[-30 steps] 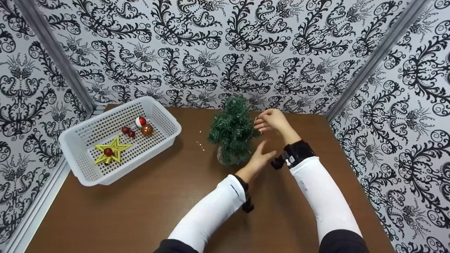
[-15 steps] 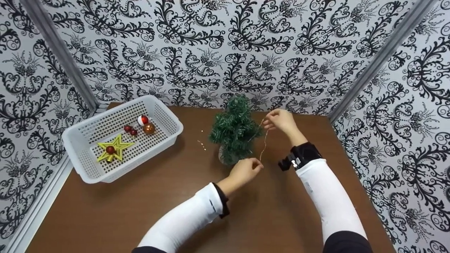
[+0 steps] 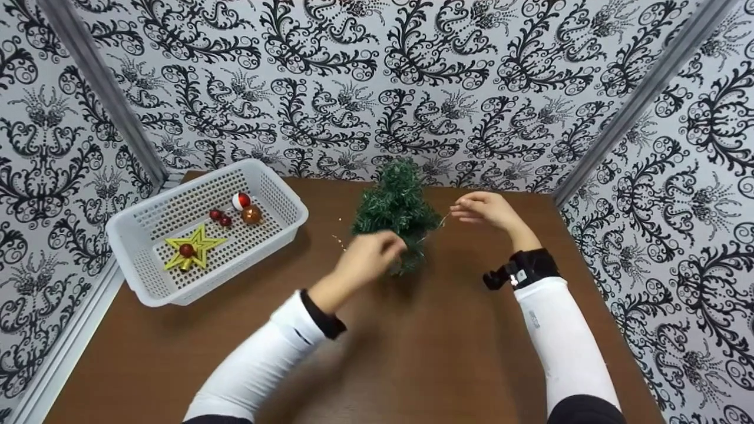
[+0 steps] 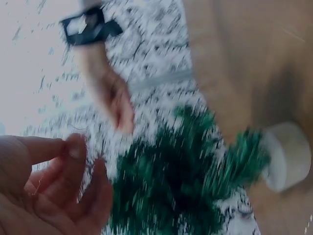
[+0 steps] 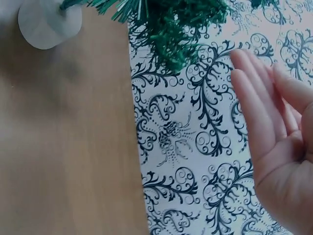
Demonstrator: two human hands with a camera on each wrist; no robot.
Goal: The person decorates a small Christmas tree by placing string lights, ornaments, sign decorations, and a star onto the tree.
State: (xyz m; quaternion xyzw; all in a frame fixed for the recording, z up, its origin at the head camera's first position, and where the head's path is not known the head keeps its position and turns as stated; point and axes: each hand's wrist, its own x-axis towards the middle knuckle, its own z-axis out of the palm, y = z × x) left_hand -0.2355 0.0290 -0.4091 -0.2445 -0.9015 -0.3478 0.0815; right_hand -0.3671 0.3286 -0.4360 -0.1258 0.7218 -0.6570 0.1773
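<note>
A small green artificial Christmas tree [image 3: 397,200] stands upright near the back of the table. Its pale round base [image 4: 291,154] shows in the left wrist view. In front of the tree, my left hand [image 3: 366,259] pinches a thin light-string wire between thumb and fingertips; the wire is faint and blurred in the left wrist view. My right hand [image 3: 489,211] is to the right of the tree, its fingers [image 5: 257,112] nearly straight. A loop of the light string [image 3: 445,219] sticks out from the branches close to its fingertips; I cannot tell whether they touch.
A white perforated basket [image 3: 132,235] at left holds a yellow star [image 3: 203,244] and several red, orange and red-white baubles. Tiny lights of the string [image 3: 337,240] lie on the brown table [image 3: 447,353] left of the tree. Patterned walls enclose the back and sides.
My left hand has moved from the tree's right side leftward across its front. My right hand, which was pinching the wire, has moved slightly right and down, its fingers straighter.
</note>
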